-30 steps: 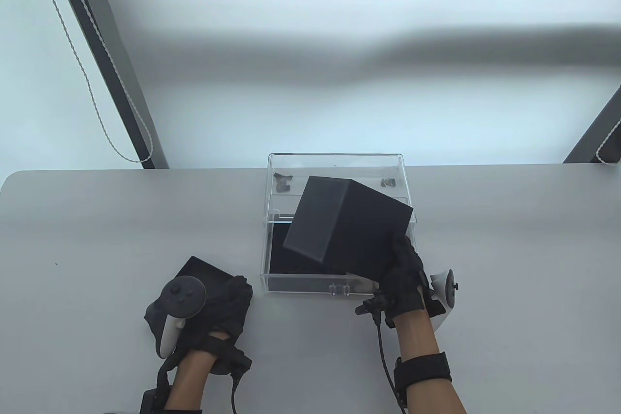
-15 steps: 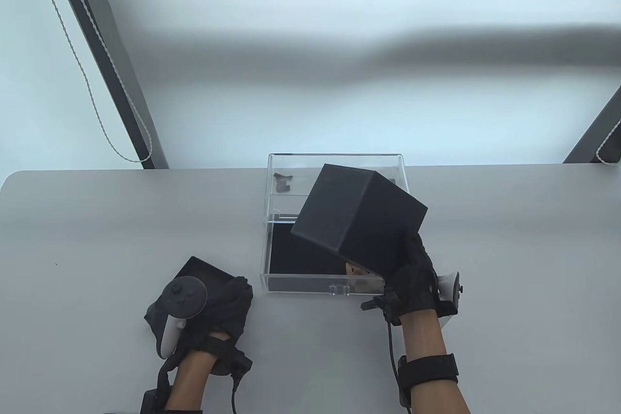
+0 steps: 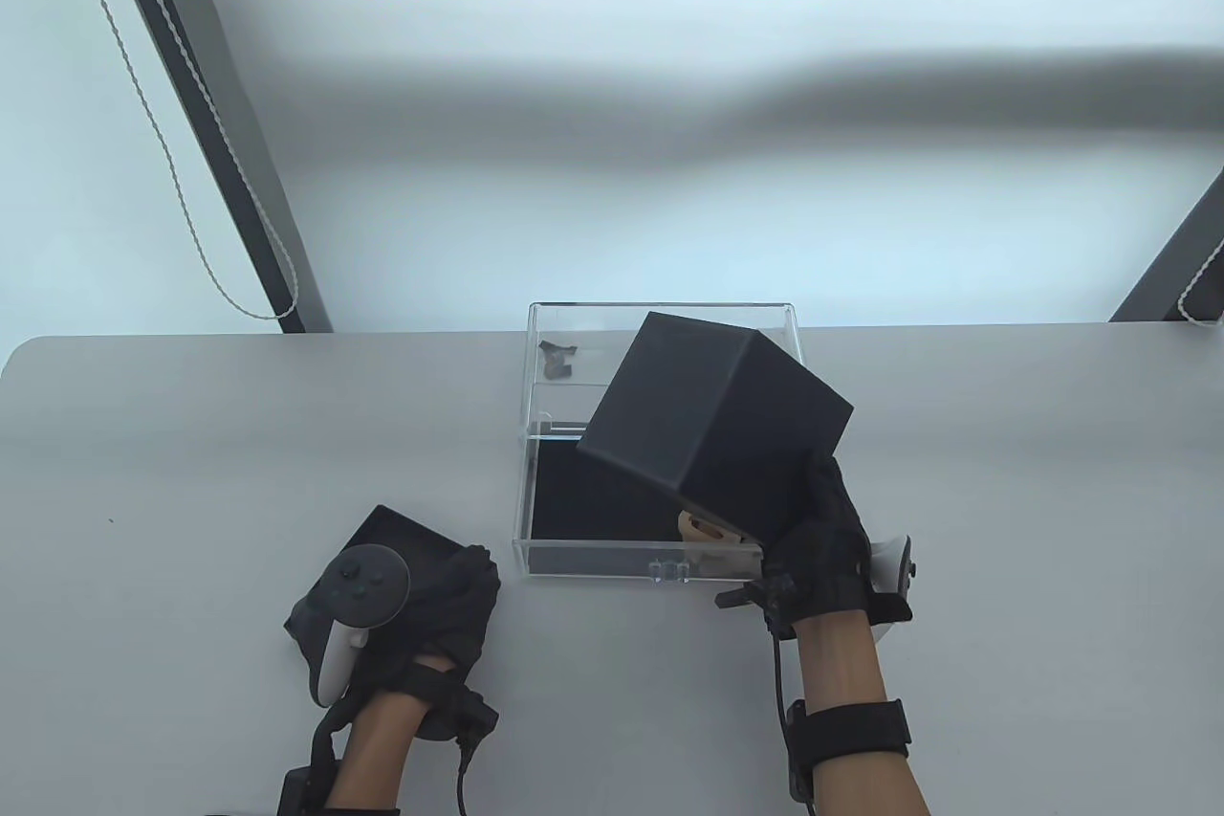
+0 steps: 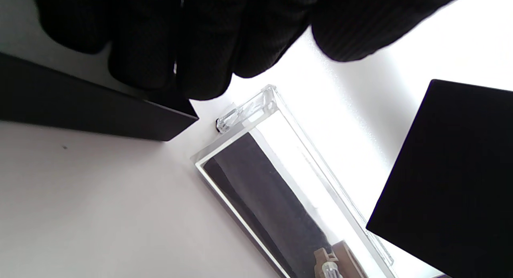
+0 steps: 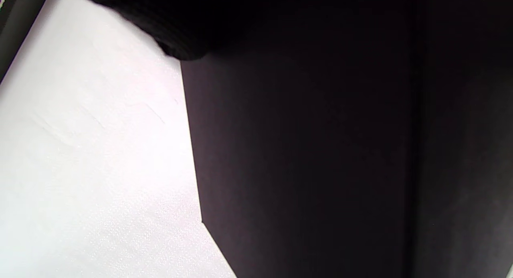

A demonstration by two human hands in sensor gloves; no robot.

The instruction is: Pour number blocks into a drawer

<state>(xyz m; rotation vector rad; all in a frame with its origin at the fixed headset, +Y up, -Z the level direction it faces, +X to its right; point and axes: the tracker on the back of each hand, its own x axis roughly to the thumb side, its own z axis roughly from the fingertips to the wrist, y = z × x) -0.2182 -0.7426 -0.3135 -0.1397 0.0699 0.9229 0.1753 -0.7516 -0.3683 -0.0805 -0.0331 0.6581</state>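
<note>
**Tipping a black box over the open drawer**

Resting nearest the desk's (image 3: 191,433) front edge, the left hand (image 3: 421,601) lies on a flat black lid (image 3: 387,529); the left wrist view shows what the table view cannot, the gloved fingertips (image 4: 200,73) pressing down on the lid's corner (image 4: 120,113), fingers close together.

Right of it, the right hand (image 3: 813,548) grips the lower corner of a black box (image 3: 712,429), fingers clamped on its side. The box is tilted, raised above the clear drawer (image 3: 612,558), which stands pulled out toward the person from its clear housing (image 3: 660,319). The right wrist view gives only the box's dark wall (image 5: 320,149) against the pale desk, with a bit of glove at the top.

Tan number blocks (image 3: 703,527) peek from under the box's low edge in the table view, over the drawer's dark floor. The left wrist view shows a tan block (image 4: 328,260) lying inside the drawer near its front wall.

Farther back, small dark bits (image 3: 557,359) sit in the housing.
</note>
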